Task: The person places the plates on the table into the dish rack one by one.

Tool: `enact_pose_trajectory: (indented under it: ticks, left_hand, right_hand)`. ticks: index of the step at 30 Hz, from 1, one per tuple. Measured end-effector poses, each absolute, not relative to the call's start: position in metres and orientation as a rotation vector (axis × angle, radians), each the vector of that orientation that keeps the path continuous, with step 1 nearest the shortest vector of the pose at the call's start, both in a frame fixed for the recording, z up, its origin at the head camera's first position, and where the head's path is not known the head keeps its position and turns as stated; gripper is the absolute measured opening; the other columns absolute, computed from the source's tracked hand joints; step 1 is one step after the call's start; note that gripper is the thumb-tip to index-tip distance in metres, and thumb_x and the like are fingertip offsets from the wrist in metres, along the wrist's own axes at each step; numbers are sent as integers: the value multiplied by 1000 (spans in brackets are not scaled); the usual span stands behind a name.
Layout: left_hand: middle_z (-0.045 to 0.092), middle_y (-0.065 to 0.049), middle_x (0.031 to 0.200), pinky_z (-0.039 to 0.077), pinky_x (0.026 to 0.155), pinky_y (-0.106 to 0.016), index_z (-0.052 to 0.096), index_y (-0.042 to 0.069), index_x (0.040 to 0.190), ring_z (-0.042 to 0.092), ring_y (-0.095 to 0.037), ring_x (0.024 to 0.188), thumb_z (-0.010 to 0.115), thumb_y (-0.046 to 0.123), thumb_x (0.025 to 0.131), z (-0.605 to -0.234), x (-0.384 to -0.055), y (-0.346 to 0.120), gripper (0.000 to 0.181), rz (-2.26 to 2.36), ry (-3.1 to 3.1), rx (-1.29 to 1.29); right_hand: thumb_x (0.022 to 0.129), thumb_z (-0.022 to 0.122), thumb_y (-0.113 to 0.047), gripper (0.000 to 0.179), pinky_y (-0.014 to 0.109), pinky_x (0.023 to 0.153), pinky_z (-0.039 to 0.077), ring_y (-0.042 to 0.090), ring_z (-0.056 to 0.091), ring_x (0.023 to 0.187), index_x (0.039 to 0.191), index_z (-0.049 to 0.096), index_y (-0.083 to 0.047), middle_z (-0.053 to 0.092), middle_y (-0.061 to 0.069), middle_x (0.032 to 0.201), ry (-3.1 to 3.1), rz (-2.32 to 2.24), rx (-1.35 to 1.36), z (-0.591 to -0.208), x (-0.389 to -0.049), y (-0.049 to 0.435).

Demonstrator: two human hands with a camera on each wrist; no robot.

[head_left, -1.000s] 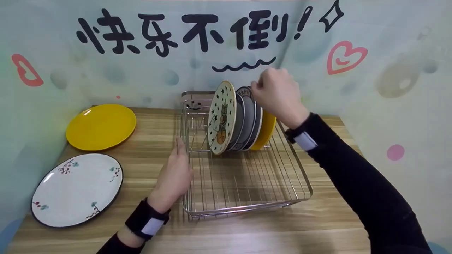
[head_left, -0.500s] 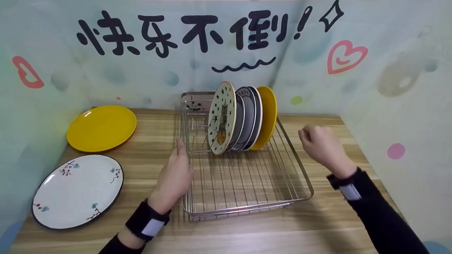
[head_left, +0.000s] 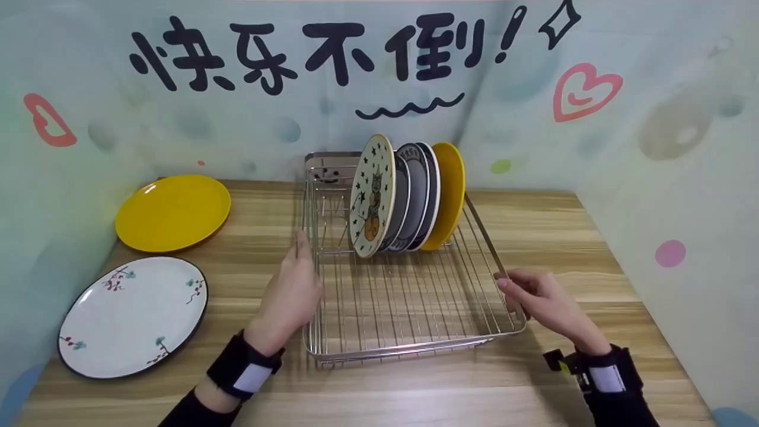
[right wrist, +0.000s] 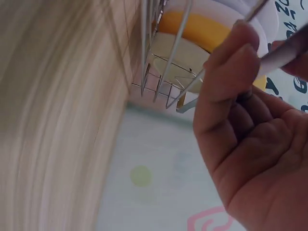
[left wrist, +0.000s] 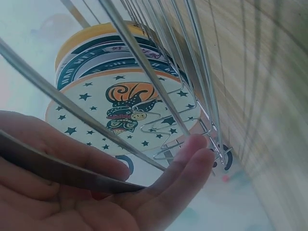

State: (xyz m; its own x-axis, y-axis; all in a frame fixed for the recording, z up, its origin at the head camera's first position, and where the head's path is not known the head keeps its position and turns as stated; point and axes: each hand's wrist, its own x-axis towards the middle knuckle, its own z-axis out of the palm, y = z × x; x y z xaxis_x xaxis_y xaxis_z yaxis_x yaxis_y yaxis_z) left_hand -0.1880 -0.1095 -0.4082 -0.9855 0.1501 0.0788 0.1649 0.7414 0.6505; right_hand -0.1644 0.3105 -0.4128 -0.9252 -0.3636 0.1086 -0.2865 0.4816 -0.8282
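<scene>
A metal wire dish rack (head_left: 409, 351) sits on the table between both hands. My left hand (head_left: 290, 299) holds its left rim, and the left wrist view has the flat metal rim (left wrist: 72, 169) running between thumb and fingers. At the right side, near the front corner, my right hand (head_left: 548, 302) grips the rim, with the fingers (right wrist: 216, 91) curled by the wires. Several plates stand on edge toward the back of the rack: a cream plate (head_left: 373, 198) with stars and a cartoon animal, dark-rimmed grey plates (head_left: 418, 198), and a yellow plate (head_left: 452, 196) at the right.
Left of the rack, another yellow plate (head_left: 172, 213) lies flat. In front of it lies a white plate (head_left: 133, 314) with a dark edge and small floral sprigs. A printed backdrop (head_left: 510, 136) rises behind and beside the wooden table (head_left: 551, 225).
My right hand has come away from above the plates, down and to the right, and now grips the rack's right rim. The left hand and the plates have hardly moved.
</scene>
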Motion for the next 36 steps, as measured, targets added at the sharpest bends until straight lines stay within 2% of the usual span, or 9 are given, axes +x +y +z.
enact_pose_trajectory:
  ticks: [5, 8, 10, 13, 19, 23, 26, 29, 36]
  left_hand:
    - [17, -29, 156, 52, 48, -33, 4, -7, 153, 51, -23, 52, 45, 1, 96, -405, -192, -117, 71, -1136, -2906, -306]
    - [23, -31, 153, 56, 81, -46, 14, -8, 152, 64, -35, 85, 37, 18, 105, -400, -194, -127, 59, -1165, -2879, -320]
    - [28, -32, 151, 42, 102, -53, 21, -9, 151, 56, -42, 110, 34, 25, 107, -397, -195, -138, 57, -1187, -2856, -306]
    - [35, -33, 147, 27, 111, -56, 30, -13, 147, 39, -46, 131, 35, 22, 106, -391, -196, -159, 54, -1148, -2836, -269]
    - [51, -36, 131, 37, 103, -59, 48, -18, 133, 49, -45, 120, 42, 10, 102, -382, -200, -204, 42, -1062, -2781, -174]
    - [63, -26, 87, 53, 69, -49, 65, -13, 108, 59, -36, 77, 43, 8, 101, -383, -206, -232, 31, -997, -2734, -118]
    - [48, -11, 61, 40, 48, -37, 63, -5, 83, 49, -27, 55, 43, 7, 99, -389, -205, -249, 28, -907, -2731, -84]
    - [50, -10, 62, 39, 43, -34, 64, -5, 83, 50, -25, 54, 45, 9, 98, -397, -198, -260, 27, -829, -2789, -24]
    - [53, -25, 78, 48, 48, -48, 61, -14, 84, 54, -36, 68, 53, 16, 96, -410, -178, -260, 33, -622, -3070, 114]
  right_hand:
    - [103, 50, -10, 25, 30, 38, 44, 22, 50, 44, 119, 67, -2, 59, 12, 61, 2658, -1529, -641, -417, -159, 307]
    - [103, 50, -9, 26, 29, 38, 45, 24, 51, 44, 121, 66, 0, 59, 10, 59, 2676, -1545, -585, -419, -156, 306]
    - [103, 50, -8, 26, 30, 38, 44, 27, 51, 44, 121, 66, 2, 58, 10, 58, 2686, -1560, -556, -420, -156, 304]
    - [102, 50, -4, 26, 29, 37, 43, 26, 50, 42, 122, 65, 5, 56, 12, 56, 2704, -1577, -530, -418, -155, 299]
    - [102, 51, -2, 27, 25, 37, 40, 23, 49, 43, 121, 62, 12, 55, 14, 55, 2727, -1591, -453, -403, -145, 284]
    - [102, 52, -5, 28, 22, 38, 38, 17, 48, 45, 121, 63, 12, 55, 11, 56, 2746, -1580, -414, -399, -141, 279]
    - [102, 52, -5, 27, 24, 39, 39, 16, 49, 47, 121, 63, 10, 55, 11, 56, 2730, -1600, -383, -401, -140, 279]
    - [102, 52, -6, 27, 26, 40, 41, 17, 50, 47, 122, 64, 9, 55, 11, 56, 2720, -1617, -361, -405, -141, 280]
    - [102, 52, -5, 28, 27, 41, 44, 19, 51, 47, 121, 63, 11, 55, 13, 55, 2707, -1655, -380, -402, -140, 280]
